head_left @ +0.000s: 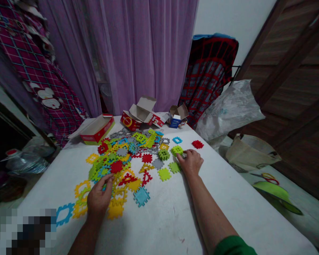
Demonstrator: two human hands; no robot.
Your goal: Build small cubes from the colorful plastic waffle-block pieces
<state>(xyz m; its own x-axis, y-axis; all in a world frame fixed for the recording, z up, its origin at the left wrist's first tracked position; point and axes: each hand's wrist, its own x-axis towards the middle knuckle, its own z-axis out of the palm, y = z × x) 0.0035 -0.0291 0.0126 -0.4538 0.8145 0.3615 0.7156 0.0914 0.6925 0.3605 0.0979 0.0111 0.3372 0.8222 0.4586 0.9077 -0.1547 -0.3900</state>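
Loose plastic interlocking tiles with notched edges lie in a colourful heap on the table. My left hand [99,196] is at the near left edge of this heap, its fingers loosely bent and apart, fingertips close to a red tile [116,166] and some yellow tiles. On the right, my right hand [191,162] has its thumb and forefinger at a light green block of tiles [177,151], which they appear to grip by its near right side. A darker green block [163,154] sits just left of that one. Flat light green tiles [164,174] lie nearer to me.
The white table [159,226] carries an open red box [98,130] at back left, another opened red box [131,121] at the back and a small blue box [174,121]. A lone red tile [197,144] lies near the right edge. Purple curtains [146,53] hang behind.
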